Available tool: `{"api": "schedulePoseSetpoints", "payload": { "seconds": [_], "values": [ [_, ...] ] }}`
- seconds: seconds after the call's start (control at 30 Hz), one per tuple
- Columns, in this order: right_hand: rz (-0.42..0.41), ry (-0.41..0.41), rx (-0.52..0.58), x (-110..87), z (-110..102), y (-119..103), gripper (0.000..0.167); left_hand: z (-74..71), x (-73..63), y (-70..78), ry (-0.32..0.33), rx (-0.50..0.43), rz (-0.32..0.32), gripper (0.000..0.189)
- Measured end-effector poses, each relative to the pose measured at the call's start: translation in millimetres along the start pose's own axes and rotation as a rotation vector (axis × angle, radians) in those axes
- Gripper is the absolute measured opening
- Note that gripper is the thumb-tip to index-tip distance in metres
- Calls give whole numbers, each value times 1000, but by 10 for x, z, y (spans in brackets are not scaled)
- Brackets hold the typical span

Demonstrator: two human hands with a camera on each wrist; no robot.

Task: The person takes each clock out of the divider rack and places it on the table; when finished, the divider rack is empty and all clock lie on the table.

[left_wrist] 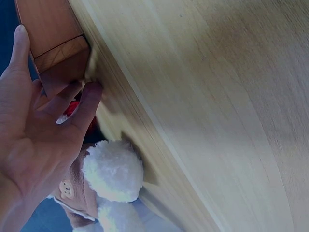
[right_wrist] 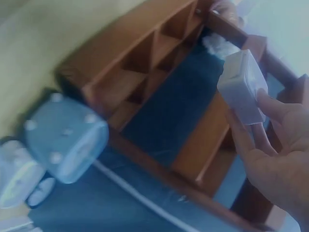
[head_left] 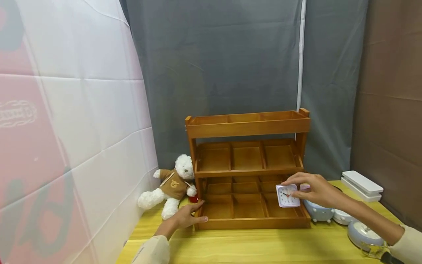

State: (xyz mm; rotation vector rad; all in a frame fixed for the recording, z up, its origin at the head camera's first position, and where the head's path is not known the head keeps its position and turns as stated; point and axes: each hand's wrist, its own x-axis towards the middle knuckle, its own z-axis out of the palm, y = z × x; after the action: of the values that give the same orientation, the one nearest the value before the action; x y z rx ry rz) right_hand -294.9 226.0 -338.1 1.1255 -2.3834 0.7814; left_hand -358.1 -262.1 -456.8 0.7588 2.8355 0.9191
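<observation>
My right hand (head_left: 316, 189) pinches a small pale-lilac square alarm clock (head_left: 288, 196) between thumb and fingers. The clock is upright, its dial towards me, in front of the right side of the brown wooden shelf (head_left: 252, 223). Its plain back and side show as a white box (right_wrist: 239, 89) in the right wrist view. At the shelf's lower left front corner, my left hand (head_left: 184, 216) holds on, thumb across the front board and fingers along the side. A white teddy bear (head_left: 174, 183) in a brown hoodie sits just left of that hand.
Right of the shelf stand a blue round-cornered clock (head_left: 318, 212), a white clock (head_left: 343, 217) and a round grey-blue clock (head_left: 362, 234). Behind them lies a white box-like object (head_left: 362, 185). A red item (head_left: 193, 198) peeks out beside the bear. Cloth walls enclose the table (head_left: 237, 244).
</observation>
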Motion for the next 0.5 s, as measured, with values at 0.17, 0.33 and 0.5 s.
{"api": "schedulePoseSetpoints", "payload": {
  "seconds": [0.17,0.33,0.5],
  "values": [
    [12,-18,-40,-281,-2,172,33,-5,2,-26,5,5,17,80],
    [25,-31,-29,-540,9,343,32,-1,22,-33,1,-7,16,80],
    [42,-36,-50,-766,44,488,31,4,23,-21,-5,-10,16,80]
  ]
}}
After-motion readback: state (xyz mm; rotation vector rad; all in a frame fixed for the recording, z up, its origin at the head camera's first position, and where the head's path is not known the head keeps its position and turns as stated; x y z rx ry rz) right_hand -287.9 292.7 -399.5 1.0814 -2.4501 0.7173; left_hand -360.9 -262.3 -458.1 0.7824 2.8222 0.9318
